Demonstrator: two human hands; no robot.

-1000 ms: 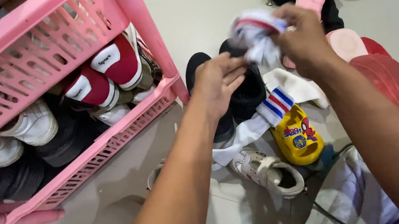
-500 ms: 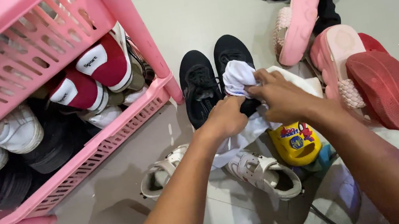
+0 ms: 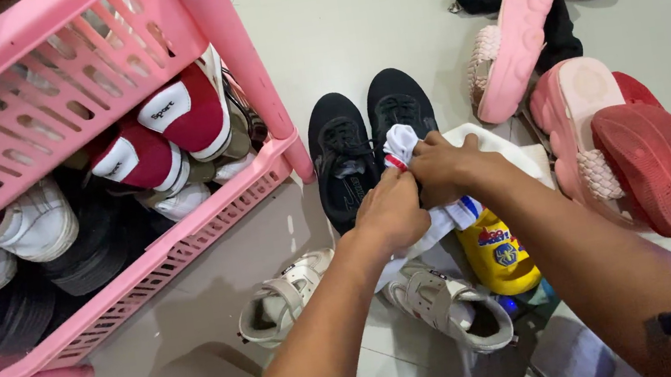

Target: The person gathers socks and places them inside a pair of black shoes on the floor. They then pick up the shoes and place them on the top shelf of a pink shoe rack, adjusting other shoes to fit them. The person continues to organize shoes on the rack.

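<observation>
Both my hands are closed on a white cotton sock with red and blue stripes (image 3: 401, 146), bunched over the opening of the right one of a pair of black mesh trainers (image 3: 399, 114) on the grey floor (image 3: 346, 12). My left hand (image 3: 391, 211) pinches the near fold; my right hand (image 3: 437, 167) grips the cuff tight, fingers fully curled. To do this well, I judge I should keep the fabric gathered small and hold it low over the shoe so it does not spring loose.

The red and white trainers (image 3: 169, 124) in the pink plastic slatted rack (image 3: 72, 59) carry small dark lettering on white tongue patches. The yellow rubber child's clog (image 3: 498, 257) beside my right wrist bears a round cartoon badge.
</observation>
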